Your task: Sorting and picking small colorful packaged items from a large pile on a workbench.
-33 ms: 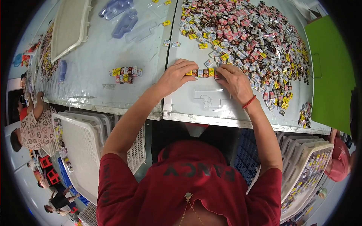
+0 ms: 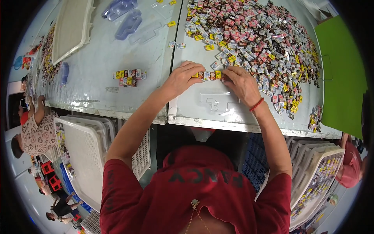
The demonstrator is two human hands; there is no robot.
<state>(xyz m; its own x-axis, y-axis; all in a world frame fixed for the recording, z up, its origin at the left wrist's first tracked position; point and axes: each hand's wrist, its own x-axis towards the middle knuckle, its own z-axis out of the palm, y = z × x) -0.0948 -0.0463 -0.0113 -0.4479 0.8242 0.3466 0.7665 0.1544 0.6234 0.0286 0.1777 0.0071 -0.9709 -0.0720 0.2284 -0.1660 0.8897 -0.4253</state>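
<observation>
A short row of small printed, wrapped pieces [image 2: 209,75] in yellow, white and brown lies on the table between my hands. My left hand [image 2: 184,77] closes on its left end, thumb below and fingers above. At the right end my right hand [image 2: 242,82] has its fingers curled in, pinching the last pieces and partly hiding them. Just below the row rests a clear moulded plastic tray [image 2: 215,102]. Farther left, on the neighbouring table section, sits a grouped block of similar pieces [image 2: 130,77].
A large heap of wrapped pieces [image 2: 253,39] spreads over the far right, beside a green panel [image 2: 339,74]. Bluish moulded trays [image 2: 129,24] and a white plastic tray [image 2: 74,27] lie far left. White crates [image 2: 87,156] stand below the table; a co-worker [image 2: 39,132] is at left.
</observation>
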